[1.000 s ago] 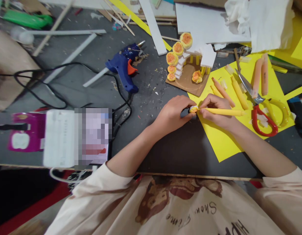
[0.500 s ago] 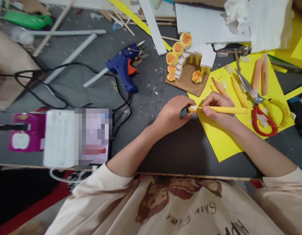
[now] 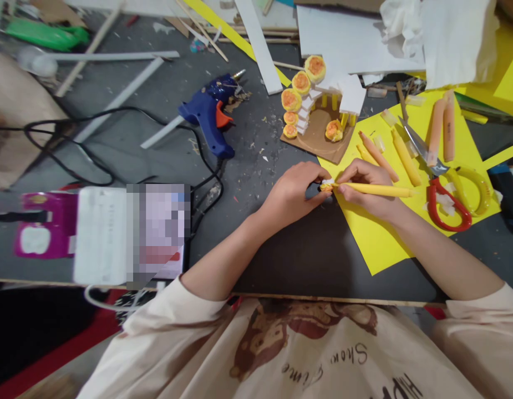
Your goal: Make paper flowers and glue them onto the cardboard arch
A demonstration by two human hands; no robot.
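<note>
My left hand (image 3: 291, 191) pinches a small white-and-yellow paper flower (image 3: 326, 186) between thumb and fingers; part of it is hidden. In my right hand (image 3: 366, 185) is a yellow marker (image 3: 385, 190), held like a pen, its tip at the flower. Beyond both hands stands a small cardboard model (image 3: 316, 144) with white steps, yellow posts and several round yellow-orange flowers (image 3: 315, 68). Under my right forearm lies a yellow sheet (image 3: 375, 252), bearing an orange marker (image 3: 379, 156) and another yellow marker (image 3: 406, 158).
Red-handled scissors (image 3: 447, 205) and a yellow tape roll (image 3: 483, 194) lie right of my right hand. A blue glue gun (image 3: 210, 108) with its black cord rests to the left. A phone (image 3: 167, 221) and a white box (image 3: 100, 235) lie near the front edge.
The yellow marker and my right hand have shifted slightly left, bringing the tip onto the flower. My left hand stays almost where it was.
</note>
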